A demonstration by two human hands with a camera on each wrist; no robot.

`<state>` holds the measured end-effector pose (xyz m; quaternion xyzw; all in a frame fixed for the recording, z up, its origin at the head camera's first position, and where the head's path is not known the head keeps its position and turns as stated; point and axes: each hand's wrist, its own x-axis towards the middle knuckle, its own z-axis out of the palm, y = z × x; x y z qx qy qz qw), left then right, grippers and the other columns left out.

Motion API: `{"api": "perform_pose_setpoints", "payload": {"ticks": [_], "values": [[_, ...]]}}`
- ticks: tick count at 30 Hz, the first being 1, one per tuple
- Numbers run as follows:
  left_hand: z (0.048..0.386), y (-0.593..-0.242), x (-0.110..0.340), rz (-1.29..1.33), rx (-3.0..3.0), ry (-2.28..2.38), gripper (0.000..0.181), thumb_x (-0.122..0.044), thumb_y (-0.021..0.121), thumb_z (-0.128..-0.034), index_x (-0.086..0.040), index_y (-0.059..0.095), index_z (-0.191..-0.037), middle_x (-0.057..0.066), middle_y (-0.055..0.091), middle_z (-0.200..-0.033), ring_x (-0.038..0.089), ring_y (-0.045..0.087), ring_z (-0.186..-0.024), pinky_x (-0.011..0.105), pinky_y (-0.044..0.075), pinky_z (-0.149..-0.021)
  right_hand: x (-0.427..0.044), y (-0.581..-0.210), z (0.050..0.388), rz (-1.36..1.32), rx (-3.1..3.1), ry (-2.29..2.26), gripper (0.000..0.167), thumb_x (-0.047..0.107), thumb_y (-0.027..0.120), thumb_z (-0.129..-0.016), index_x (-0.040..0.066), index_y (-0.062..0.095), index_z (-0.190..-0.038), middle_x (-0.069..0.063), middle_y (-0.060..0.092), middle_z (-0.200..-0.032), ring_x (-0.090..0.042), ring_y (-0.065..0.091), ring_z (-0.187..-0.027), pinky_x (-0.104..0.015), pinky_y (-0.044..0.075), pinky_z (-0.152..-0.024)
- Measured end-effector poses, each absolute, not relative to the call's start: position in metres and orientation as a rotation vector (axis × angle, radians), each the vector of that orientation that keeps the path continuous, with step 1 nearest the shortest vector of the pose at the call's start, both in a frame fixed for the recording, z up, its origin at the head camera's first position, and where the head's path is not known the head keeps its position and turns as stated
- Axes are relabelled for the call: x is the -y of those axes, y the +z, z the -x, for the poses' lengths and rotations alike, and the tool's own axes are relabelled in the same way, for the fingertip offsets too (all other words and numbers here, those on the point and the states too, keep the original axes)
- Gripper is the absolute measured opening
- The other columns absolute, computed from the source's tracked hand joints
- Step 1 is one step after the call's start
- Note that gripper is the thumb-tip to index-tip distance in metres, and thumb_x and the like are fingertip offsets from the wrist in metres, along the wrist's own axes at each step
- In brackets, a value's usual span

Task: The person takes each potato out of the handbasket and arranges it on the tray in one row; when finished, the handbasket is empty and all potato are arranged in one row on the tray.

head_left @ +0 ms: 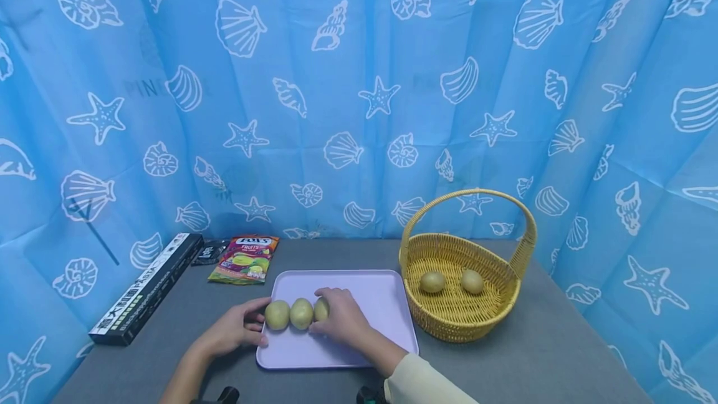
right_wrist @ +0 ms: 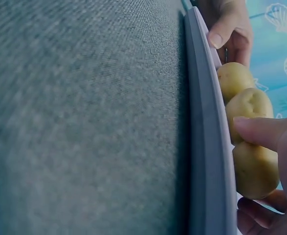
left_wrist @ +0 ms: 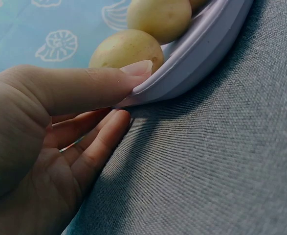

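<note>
Three potatoes lie in a row on a pale purple tray (head_left: 381, 310). The left potato (head_left: 277, 315) and the middle potato (head_left: 301, 313) sit side by side at the tray's left end. My right hand (head_left: 343, 320) holds the right potato (right_wrist: 254, 171), its thumb lying beside the middle potato (right_wrist: 251, 107) and its fingers on the other side. At the tray's left edge, my left hand (head_left: 232, 327) pinches the rim. In the left wrist view its thumb (left_wrist: 104, 85) is above the rim, close to the left potato (left_wrist: 126, 49), with fingers below.
Right of the tray stands a yellow wicker basket (head_left: 449, 327) with a tall handle, holding two potatoes (head_left: 432, 282). A candy bag (head_left: 245, 259), a small black packet (head_left: 210, 252) and a long black-and-white box (head_left: 147, 288) lie at the left. Behind hangs a blue shell-print curtain (head_left: 359, 111).
</note>
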<state>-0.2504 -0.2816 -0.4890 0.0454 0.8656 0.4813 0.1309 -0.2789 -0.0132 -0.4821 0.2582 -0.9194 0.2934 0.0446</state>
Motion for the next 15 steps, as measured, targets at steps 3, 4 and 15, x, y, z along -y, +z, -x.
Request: {"api": "perform_pose_setpoints", "payload": {"ticks": [3,4,15], "values": [[0.251,-0.488,0.281,-0.126,-2.518,1.394,0.090,-0.014,0.086,-0.0695,-0.001,0.040,-0.146,0.012,0.058,-0.120,0.029,0.060,-0.103,0.046,0.054,-0.085,0.011,-0.480,0.277,-0.793,2.826,0.896,0.067,0.033,0.089,-0.066,0.014,0.062,-0.125,-0.006,0.063,-0.117,-0.023,0.056,-0.103,-0.037,0.049,-0.088],[0.251,-0.488,0.281,-0.122,-2.517,1.395,0.090,-0.014,0.086,-0.0694,-0.001,0.040,-0.146,0.012,0.058,-0.120,0.029,0.060,-0.103,0.046,0.054,-0.085,0.009,-0.479,0.277,-0.795,2.832,0.896,0.068,0.032,0.089,-0.067,0.014,0.062,-0.126,-0.006,0.063,-0.120,-0.024,0.055,-0.106,-0.038,0.049,-0.090],[0.250,-0.488,0.282,-0.140,-2.519,1.391,0.089,-0.014,0.086,-0.0697,0.000,0.041,-0.145,0.013,0.058,-0.122,0.029,0.060,-0.104,0.046,0.054,-0.085,0.001,-0.476,0.273,-0.826,2.834,0.959,0.060,0.023,0.088,-0.068,0.011,0.065,-0.121,-0.005,0.063,-0.117,-0.024,0.057,-0.110,-0.040,0.047,-0.096]]}}
